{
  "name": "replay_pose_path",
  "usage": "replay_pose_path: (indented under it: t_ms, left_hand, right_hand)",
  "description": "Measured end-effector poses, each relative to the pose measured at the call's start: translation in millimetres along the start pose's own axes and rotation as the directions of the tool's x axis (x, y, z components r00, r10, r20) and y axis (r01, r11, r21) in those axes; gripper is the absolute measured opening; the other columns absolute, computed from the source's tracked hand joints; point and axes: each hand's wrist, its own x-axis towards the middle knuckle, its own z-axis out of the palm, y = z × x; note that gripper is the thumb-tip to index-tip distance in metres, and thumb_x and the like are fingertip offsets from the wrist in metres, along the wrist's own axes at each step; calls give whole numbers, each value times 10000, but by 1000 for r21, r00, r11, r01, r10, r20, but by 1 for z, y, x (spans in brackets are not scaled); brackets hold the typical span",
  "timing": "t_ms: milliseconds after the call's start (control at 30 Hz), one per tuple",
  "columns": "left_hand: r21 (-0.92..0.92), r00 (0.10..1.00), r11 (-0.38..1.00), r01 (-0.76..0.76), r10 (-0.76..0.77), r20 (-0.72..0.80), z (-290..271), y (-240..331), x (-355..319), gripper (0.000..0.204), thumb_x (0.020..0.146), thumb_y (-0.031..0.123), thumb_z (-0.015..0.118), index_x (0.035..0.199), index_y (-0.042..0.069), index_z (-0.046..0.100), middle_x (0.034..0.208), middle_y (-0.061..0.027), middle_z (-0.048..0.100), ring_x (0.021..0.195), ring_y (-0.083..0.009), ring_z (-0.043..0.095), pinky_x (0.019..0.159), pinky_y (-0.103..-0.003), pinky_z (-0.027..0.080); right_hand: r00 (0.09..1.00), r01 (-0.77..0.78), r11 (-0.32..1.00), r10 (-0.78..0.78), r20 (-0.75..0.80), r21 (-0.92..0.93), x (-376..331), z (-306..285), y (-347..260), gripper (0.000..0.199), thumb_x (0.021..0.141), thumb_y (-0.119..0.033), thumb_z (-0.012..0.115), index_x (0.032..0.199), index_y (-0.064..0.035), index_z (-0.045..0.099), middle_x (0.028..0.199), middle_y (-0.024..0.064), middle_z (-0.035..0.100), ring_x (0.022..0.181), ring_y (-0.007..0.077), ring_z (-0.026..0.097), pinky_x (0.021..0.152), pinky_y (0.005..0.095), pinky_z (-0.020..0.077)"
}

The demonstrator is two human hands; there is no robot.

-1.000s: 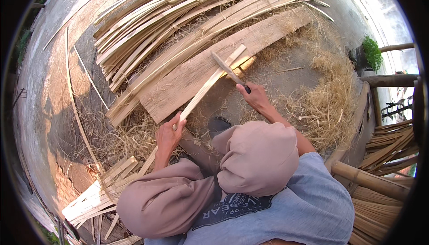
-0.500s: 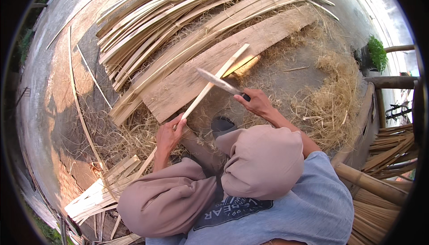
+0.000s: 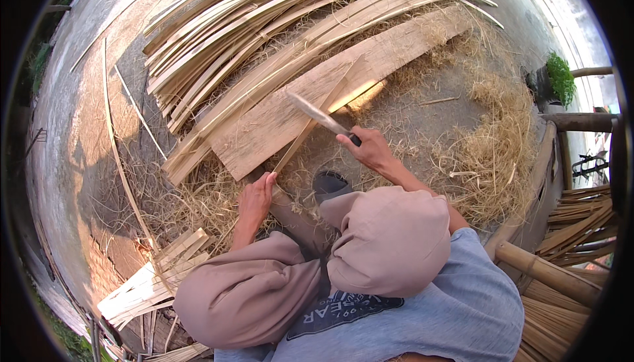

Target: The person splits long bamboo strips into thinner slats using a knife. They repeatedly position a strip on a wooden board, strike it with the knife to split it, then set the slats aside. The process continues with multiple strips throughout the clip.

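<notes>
Since a second ago the knife (image 3: 321, 115) has slid down the bamboo strip (image 3: 310, 131) toward the person, so the shaving stroke looks well along. The right hand (image 3: 370, 150) is closed round the knife handle, arm stretched forward. The left hand (image 3: 254, 197) grips the strip's near end, which slants up over the wooden plank (image 3: 277, 121).

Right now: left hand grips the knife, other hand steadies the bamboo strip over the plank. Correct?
Not quite. The head view shows the right hand gripping the knife; the left hand steadies the bamboo strip over the plank.
</notes>
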Motion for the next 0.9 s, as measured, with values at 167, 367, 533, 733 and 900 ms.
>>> replay_pose_path:
  t_ms: [167, 367, 533, 733, 900]
  left_hand:
    - [50, 998, 999, 12, -9, -58, 2, -14, -14, 401, 1094, 461, 402, 1034, 159, 658, 742, -239, 652, 750, -488, 646, 639, -578, 470]
    - [96, 997, 994, -56, 61, -45, 13, -8, 1, 399, 1095, 461, 401, 1027, 153, 645, 726, -254, 647, 705, -501, 637, 603, -584, 470]
    - [167, 995, 986, 8, 9, -101, 14, -10, -12, 393, 1093, 459, 406, 1059, 167, 666, 742, -234, 659, 725, -488, 649, 632, -589, 478]
    - [156, 995, 987, 35, -20, -98, 9, -17, -16, 393, 1093, 461, 403, 1071, 161, 656, 752, -243, 663, 738, -495, 647, 632, -593, 474]
    - [126, 994, 992, -28, 40, -101, 12, -14, -15, 409, 1088, 487, 404, 1016, 149, 623, 686, -245, 640, 677, -498, 639, 574, -588, 476]
  right_hand:
    - [993, 119, 990, -118, -9, 81, -27, 24, -10, 609, 961, -605, 618, 812, -15, 635, 620, 159, 611, 579, 348, 591, 585, 483, 455]
    - [877, -312, 944, 329, -350, 105, 55, -82, 93, 693, 981, -619, 583, 681, 6, 589, 547, 114, 512, 506, 241, 475, 510, 448, 386]
    - [990, 15, 1000, -17, 139, 22, -13, -12, -23, 607, 967, -567, 645, 740, -5, 603, 583, 146, 585, 535, 337, 583, 544, 476, 443]
    - [998, -59, 998, 59, 11, -28, -8, -4, 6, 641, 965, -645, 588, 805, -25, 623, 662, 153, 639, 660, 360, 648, 641, 505, 489]
    - [888, -383, 915, 403, -222, 126, 48, -101, 65, 707, 963, -642, 596, 679, 6, 591, 564, 155, 569, 540, 293, 575, 549, 451, 457]
